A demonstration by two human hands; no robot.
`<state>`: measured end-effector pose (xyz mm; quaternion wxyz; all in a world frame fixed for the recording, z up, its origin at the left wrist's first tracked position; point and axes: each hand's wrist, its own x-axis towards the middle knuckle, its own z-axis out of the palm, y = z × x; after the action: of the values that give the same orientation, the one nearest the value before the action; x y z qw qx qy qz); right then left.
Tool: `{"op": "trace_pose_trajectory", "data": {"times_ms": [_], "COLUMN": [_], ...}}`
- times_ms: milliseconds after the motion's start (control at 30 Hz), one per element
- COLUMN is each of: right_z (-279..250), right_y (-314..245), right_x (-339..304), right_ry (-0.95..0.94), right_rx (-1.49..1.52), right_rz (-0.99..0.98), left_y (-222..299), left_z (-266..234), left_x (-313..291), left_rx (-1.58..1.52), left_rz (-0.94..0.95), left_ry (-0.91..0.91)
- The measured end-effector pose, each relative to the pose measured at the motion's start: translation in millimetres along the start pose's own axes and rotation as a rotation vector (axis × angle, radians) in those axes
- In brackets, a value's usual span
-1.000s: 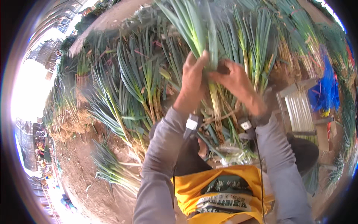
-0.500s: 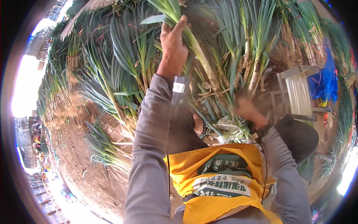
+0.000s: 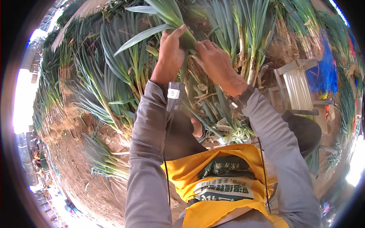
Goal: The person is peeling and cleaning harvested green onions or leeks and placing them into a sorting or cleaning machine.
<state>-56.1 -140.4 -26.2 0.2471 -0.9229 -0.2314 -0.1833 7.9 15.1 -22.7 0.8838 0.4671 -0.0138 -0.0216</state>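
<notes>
My left hand (image 3: pixel 170 53) is closed round a leek (image 3: pixel 173 15) at the top middle, where the green leaves fan out from the stem. My right hand (image 3: pixel 220 64) grips the same leek just beside it, thumb and fingers on the stem. The leek's lower stem is mostly hidden behind my hands. Below them, loose stalks and pale peelings (image 3: pixel 235 131) lie in a heap before my lap. Unheld leeks (image 3: pixel 249 38) with dirty roots lie just beyond my right hand.
Many leek bundles (image 3: pixel 110 72) cover the ground ahead and to the left. A smaller leek bunch (image 3: pixel 106 159) lies on bare soil at left. To the right stands a low stool (image 3: pixel 298 83) with white strands over it, next to blue plastic (image 3: pixel 325 72). A yellow apron (image 3: pixel 205 216) covers my lap.
My right hand has come up from the peelings by my right knee to the leek's stem. The left hand keeps its hold, slightly lower and further left.
</notes>
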Motion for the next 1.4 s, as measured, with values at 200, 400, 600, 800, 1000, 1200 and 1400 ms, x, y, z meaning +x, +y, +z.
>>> {"op": "trace_pose_trajectory", "data": {"times_ms": [200, 400, 600, 800, 1000, 1200, 1400], "right_z": [-6.6, -26.6, -35.5, -29.2, -6.3, 37.4, 29.4], "right_y": [26.4, 14.9, 11.5, 25.9, 53.6, 84.7, 95.3], "right_x": [22.0, 34.2, -9.6, -67.5, -157.6, -299.7, -234.4], "right_ry": [0.001, -0.167, -0.295, -0.291, -0.42, -1.453, -0.476], "right_rx": [0.667, 0.989, 0.938, 1.277, 0.822, 0.005, 0.255], "right_rz": [0.242, 0.364, 0.277, 0.498, 0.296, 0.328, 0.297], "left_y": [9.0, -14.7, -5.1, 8.7, 15.5, 40.8, 54.9], "left_z": [-13.7, -7.6, -20.1, -19.3, -33.4, -39.9, -52.6], "left_x": [3.2, 7.2, 6.0, 10.5, 11.7, 18.8, 26.5], "left_rx": [-0.278, -0.26, -0.024, -0.094, -0.05, -0.056, -0.084], "left_rz": [-0.121, -0.088, 0.117, 0.032, 0.127, 0.253, 0.381], "left_ry": [-0.139, -0.138, -0.118, 0.082, 0.027, 0.248, 0.201]}}
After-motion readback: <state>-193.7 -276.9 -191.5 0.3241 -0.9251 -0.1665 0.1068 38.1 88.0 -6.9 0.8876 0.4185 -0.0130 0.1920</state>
